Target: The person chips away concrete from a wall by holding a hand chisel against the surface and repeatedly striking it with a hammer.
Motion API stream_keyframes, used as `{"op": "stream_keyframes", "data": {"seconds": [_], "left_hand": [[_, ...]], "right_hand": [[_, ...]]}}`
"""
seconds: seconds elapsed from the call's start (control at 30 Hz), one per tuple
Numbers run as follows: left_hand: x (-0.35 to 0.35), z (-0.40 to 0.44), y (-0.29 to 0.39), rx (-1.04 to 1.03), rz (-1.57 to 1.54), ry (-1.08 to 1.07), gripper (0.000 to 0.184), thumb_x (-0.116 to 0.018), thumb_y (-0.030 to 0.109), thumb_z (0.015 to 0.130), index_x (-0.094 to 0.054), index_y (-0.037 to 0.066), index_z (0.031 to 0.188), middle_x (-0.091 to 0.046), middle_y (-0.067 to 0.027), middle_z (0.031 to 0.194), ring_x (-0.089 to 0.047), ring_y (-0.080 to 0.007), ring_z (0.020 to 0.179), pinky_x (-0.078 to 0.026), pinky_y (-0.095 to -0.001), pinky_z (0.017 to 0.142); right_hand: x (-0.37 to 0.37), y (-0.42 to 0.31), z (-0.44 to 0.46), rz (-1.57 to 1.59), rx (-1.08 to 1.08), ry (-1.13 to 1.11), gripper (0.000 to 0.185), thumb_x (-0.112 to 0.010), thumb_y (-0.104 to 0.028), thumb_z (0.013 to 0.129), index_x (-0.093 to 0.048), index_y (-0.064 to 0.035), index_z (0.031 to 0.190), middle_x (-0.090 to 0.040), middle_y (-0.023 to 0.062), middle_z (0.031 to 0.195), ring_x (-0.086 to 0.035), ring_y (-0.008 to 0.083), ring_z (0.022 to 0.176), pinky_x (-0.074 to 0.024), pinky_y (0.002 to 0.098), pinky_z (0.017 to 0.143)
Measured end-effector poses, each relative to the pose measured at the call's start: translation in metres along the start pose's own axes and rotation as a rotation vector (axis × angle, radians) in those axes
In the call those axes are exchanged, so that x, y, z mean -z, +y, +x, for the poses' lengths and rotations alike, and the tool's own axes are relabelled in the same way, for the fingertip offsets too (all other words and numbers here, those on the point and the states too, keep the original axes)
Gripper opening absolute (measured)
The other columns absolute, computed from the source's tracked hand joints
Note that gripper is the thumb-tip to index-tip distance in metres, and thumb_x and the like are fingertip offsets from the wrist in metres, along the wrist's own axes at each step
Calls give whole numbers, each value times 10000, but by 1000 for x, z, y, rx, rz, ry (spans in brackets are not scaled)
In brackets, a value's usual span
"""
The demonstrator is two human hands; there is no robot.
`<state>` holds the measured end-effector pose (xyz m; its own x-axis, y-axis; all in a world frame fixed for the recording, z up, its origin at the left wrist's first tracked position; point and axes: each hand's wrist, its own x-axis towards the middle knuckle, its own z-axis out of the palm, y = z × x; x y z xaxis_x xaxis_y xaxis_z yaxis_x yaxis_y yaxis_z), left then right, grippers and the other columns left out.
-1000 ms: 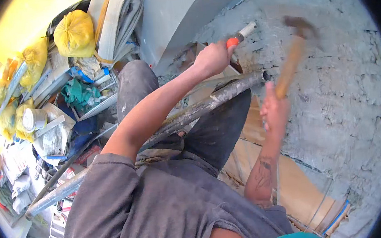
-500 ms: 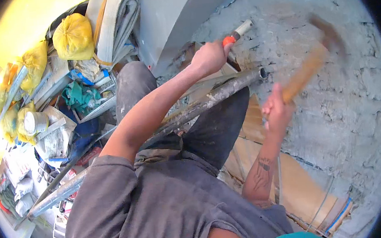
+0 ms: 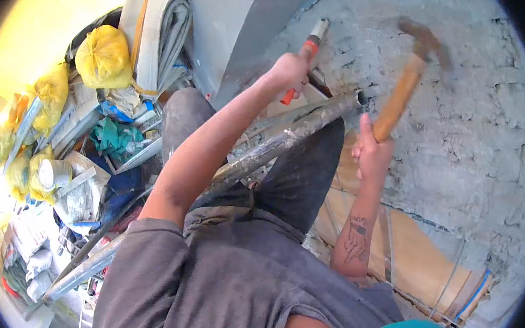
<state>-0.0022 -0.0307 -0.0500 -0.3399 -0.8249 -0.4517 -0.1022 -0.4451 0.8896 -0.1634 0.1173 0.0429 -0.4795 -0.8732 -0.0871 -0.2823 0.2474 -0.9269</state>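
My left hand (image 3: 291, 73) is closed around a red-handled, chisel-like tool (image 3: 318, 32), whose pale end points up and right by the rough grey wall. A red part of it shows below the hand. My right hand (image 3: 374, 154) grips the wooden handle of a hammer (image 3: 400, 99). The blurred hammer head is raised to the right of the chisel-like tool, apart from it. Beneath my left hand, a stained metal pipe (image 3: 285, 138) runs diagonally, its open end between the two hands.
The rough wall (image 3: 461, 146) fills the right side. Yellow bags (image 3: 103, 56), a rolled sheet (image 3: 170, 38), a white bucket (image 3: 55, 174) and teal cloth (image 3: 116, 138) are piled at the left. Brown boards (image 3: 417, 253) lie against the wall's lower part. My knees flank the pipe.
The chisel-like tool has turned more upright and moved slightly left and up, showing more red below my left hand. The hammer has swung out to the right, then come back left.
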Motion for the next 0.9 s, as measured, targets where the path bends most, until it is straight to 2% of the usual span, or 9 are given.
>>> {"op": "stream_keyframes", "data": {"seconds": [0.07, 0.2, 0.3, 0.37, 0.4, 0.53, 0.63, 0.8, 0.9], "left_hand": [[8, -8, -3, 1, -317, -40, 500, -437, 508, 971, -516, 27, 859, -492, -57, 620, -501, -146, 456, -427, -344, 399], [17, -9, -16, 2, -271, 28, 484, -445, 510, 970, -504, 38, 878, -503, -51, 645, -505, -121, 446, -422, -322, 400], [12, -5, -24, -128, 41, 128, 520, -450, 527, 969, -525, 16, 913, -575, -115, 708, -597, -218, 534, -484, -377, 508], [-2, 1, -34, -478, 368, 365, 559, -442, 526, 974, -548, -22, 958, -626, -199, 778, -655, -343, 705, -505, -440, 676], [-6, -13, -21, -428, 292, 317, 571, -420, 504, 985, -570, -47, 977, -637, -251, 811, -644, -420, 832, -479, -480, 778], [2, -20, -8, -402, 125, 279, 538, -423, 468, 986, -564, -52, 994, -639, -248, 792, -665, -377, 769, -509, -464, 721], [19, -11, -14, -193, 27, 210, 544, -403, 465, 993, -571, -52, 1001, -639, -260, 808, -649, -413, 832, -493, -474, 784], [19, 5, -33, -460, 336, 282, 535, -398, 455, 998, -570, -50, 1036, -654, -289, 864, -648, -442, 882, -488, -503, 768], [12, 10, -33, -414, 461, 306, 507, -400, 440, 1000, -549, -42, 1057, -655, -302, 893, -635, -465, 904, -485, -534, 778]], "right_hand": [[6, -6, -8, 60, 72, 18, 314, -692, -263, 900, -536, -53, 725, -467, -7, 530, -417, 73, 416, -326, 247, 399], [21, -5, -15, 119, 218, -4, 259, -647, -219, 934, -514, -44, 798, -443, -17, 573, -398, 65, 449, -352, 242, 425], [15, 0, -21, 96, 194, 16, 255, -650, -210, 931, -501, -50, 800, -443, -14, 580, -398, 65, 454, -346, 237, 423], [11, 7, -24, 106, 172, -22, 262, -634, -227, 942, -493, -55, 805, -439, -13, 579, -397, 65, 453, -343, 236, 422], [10, 12, -24, 117, 147, -65, 270, -618, -244, 953, -485, -59, 809, -434, -13, 578, -395, 65, 451, -341, 234, 421], [14, 26, -19, 183, 84, -146, 349, -539, -359, 990, -480, -65, 813, -435, -7, 577, -389, 69, 435, -338, 237, 414], [14, 28, -18, 223, 66, -151, 482, -473, -468, 998, -453, -77, 718, -416, -18, 553, -404, 66, 432, -328, 231, 403], [9, 29, -7, 173, 69, -147, 532, -426, -528, 994, -462, -69, 729, -417, -14, 551, -405, 68, 429, -323, 224, 402], [7, 19, -1, 115, 218, -129, 543, -450, -545, 979, -472, -60, 736, -419, -19, 555, -408, 56, 455, -305, 210, 416]]}}
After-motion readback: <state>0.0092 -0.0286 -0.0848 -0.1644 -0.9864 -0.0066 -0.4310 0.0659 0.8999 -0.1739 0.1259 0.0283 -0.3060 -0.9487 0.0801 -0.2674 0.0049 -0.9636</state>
